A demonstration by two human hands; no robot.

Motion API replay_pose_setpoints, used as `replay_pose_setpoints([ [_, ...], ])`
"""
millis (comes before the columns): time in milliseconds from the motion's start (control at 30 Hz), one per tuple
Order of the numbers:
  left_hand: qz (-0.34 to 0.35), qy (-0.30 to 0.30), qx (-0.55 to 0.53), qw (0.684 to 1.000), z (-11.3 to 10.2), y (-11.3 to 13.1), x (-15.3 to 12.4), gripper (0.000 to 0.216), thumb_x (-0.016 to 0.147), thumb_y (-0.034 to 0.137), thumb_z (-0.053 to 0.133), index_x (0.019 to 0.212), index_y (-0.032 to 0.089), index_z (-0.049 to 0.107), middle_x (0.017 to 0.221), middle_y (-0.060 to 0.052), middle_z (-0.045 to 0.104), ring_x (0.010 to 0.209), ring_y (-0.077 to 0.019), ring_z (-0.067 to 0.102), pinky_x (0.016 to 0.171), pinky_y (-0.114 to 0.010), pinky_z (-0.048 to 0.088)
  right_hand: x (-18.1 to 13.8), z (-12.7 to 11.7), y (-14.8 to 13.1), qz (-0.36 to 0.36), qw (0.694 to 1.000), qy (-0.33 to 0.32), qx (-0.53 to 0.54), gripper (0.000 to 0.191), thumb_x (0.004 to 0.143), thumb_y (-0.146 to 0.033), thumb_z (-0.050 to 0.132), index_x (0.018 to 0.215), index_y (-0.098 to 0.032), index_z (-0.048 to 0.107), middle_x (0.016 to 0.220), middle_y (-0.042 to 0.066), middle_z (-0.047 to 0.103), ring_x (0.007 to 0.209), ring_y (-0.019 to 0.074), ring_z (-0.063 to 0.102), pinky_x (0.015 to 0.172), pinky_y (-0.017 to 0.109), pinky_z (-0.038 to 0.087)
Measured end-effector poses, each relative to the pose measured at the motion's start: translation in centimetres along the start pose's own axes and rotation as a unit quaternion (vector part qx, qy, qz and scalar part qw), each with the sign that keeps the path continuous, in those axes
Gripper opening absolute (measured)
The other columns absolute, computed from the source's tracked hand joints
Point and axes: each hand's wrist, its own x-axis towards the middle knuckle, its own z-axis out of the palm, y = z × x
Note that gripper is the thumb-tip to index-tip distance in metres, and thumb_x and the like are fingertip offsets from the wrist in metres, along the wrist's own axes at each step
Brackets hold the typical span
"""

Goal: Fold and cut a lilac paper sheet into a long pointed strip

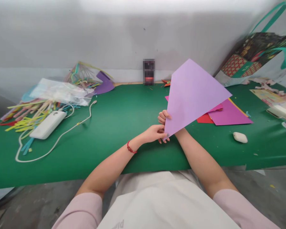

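Observation:
A large lilac sheet of paper (193,92) is held up, tilted, above the table with its pointed lower corner toward me. My left hand (156,133), with a red bracelet (131,148) on its wrist, pinches that lower corner. Reaching behind the sheet, my right hand (165,116) has its fingertips curled over the left edge; its palm is hidden by the paper. Beneath and to the right lie magenta paper (231,115) and red paper (204,119), partly covered by the lilac sheet.
On the green table (119,127), a white power bank (48,124) with a cable lies left, near colourful strips (21,119) and a clear plastic bag (62,92). Purple paper (104,85) rests behind. At right are a white earbud case (240,137) and a patterned bag (255,57).

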Motion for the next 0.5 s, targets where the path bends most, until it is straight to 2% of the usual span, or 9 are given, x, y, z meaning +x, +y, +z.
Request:
replay_pose_setpoints([
  [167, -0.047, -0.040, -0.036, 0.997, 0.4, -0.4, 0.2, 0.043, 0.082, 0.055, 0.057, 0.072, 0.014, 0.054, 0.056, -0.002, 0.066, 0.049, -0.0102, 0.062, 0.053, -0.023, 0.050, 0.1, -1.0, -0.3, -0.047, 0.999, 0.001, 0.001, 0.062, 0.061, -0.066, 0.059, 0.047, -0.024, 0.016, 0.044, -0.006, 0.016, 0.042, 0.0109, 0.015, 0.038, 0.025, 0.020],
  [333, -0.044, -0.041, -0.027, 0.998, 0.3, -0.5, 0.3, 0.035, 0.082, 0.047, 0.062, 0.074, 0.014, 0.055, 0.056, -0.001, 0.066, 0.051, -0.0097, 0.063, 0.054, -0.021, 0.049, 0.0, -1.5, -0.1, -0.055, 0.997, 0.044, -0.018, 0.059, 0.069, -0.067, 0.051, 0.050, -0.024, 0.016, 0.047, -0.005, 0.015, 0.043, 0.0117, 0.017, 0.039, 0.026, 0.019],
  [500, -0.047, -0.042, -0.008, 0.998, 0.2, -0.3, 0.3, 0.028, 0.087, 0.041, 0.058, 0.078, 0.014, 0.055, 0.050, 0.002, 0.063, 0.043, -0.0087, 0.060, 0.048, -0.019, 0.047, -0.1, -1.2, -0.1, -0.059, 0.996, 0.059, -0.026, 0.063, 0.067, -0.069, 0.053, 0.049, -0.023, 0.013, 0.047, -0.005, 0.012, 0.042, 0.0116, 0.017, 0.038, 0.025, 0.019],
])
